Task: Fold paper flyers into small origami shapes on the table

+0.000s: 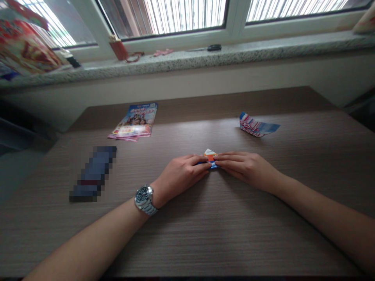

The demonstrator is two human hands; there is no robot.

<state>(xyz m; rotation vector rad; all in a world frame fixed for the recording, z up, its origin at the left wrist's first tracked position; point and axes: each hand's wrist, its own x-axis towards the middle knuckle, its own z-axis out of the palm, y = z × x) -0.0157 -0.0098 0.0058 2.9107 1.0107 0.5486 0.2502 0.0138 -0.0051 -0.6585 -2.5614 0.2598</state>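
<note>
A small folded piece of colourful paper (pixel 210 157), white, orange and blue, lies on the wooden table (pixel 187 234) near the middle of the view. My left hand (pixel 184 171), with a silver watch on its wrist, has its fingers closed on the paper's left side. From the right, my right hand (pixel 246 166) grips the other side with its fingers together. Both hands' fingertips nearly meet over the paper and cover much of it. The paper's pointed white tip shows beyond the fingers.
Printed leaflets (pixel 136 121) lie at the back left, above a blurred dark phone-like object (pixel 95 173). A creased paper strip (pixel 258 127) rests at the back right. The stone windowsill (pixel 175 64) holds scissors (pixel 213 47), a red box (pixel 118 47) and a bag (pixel 26 47).
</note>
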